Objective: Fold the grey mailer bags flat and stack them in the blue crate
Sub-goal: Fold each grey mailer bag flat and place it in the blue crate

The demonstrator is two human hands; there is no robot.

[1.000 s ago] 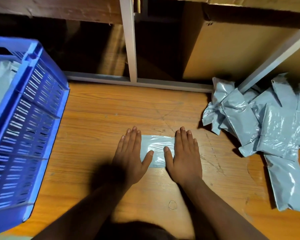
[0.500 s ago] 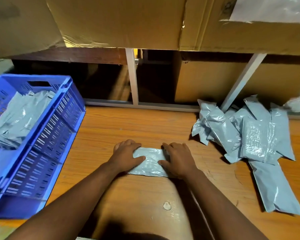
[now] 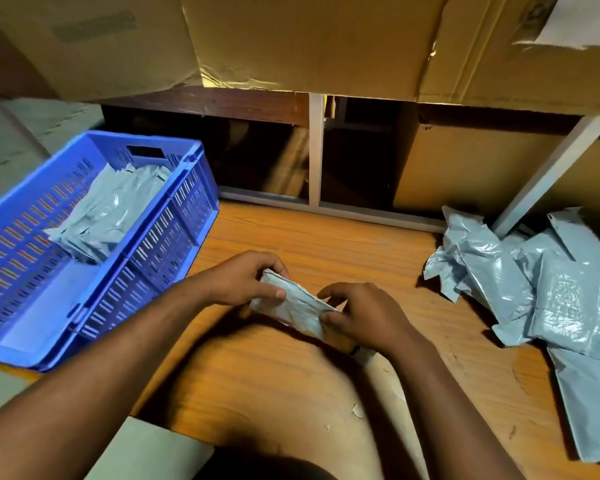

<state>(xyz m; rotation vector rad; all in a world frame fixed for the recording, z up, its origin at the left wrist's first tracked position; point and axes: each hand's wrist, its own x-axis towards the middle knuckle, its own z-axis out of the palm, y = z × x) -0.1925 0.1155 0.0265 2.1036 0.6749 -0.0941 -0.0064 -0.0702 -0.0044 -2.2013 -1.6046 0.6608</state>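
Both hands, left hand (image 3: pixel 243 282) and right hand (image 3: pixel 357 315), pinch the ends of a folded bag (image 3: pixel 291 304) just above the table (image 3: pixel 326 244). Several folded bags (image 3: pixel 111 211) already lie in the crate (image 3: pixel 174 237); an unfolded pile (image 3: pixel 534 282) remains at right.

Warm, dim overhead light leaves the shelf recess (image 3: pixel 267 157) black, casts a broad soft shadow on the table (image 3: pixel 257 382) beneath the arms, puts sheen on the bags (image 3: pixel 551 289), with wide-angle bending and softness at the edges.
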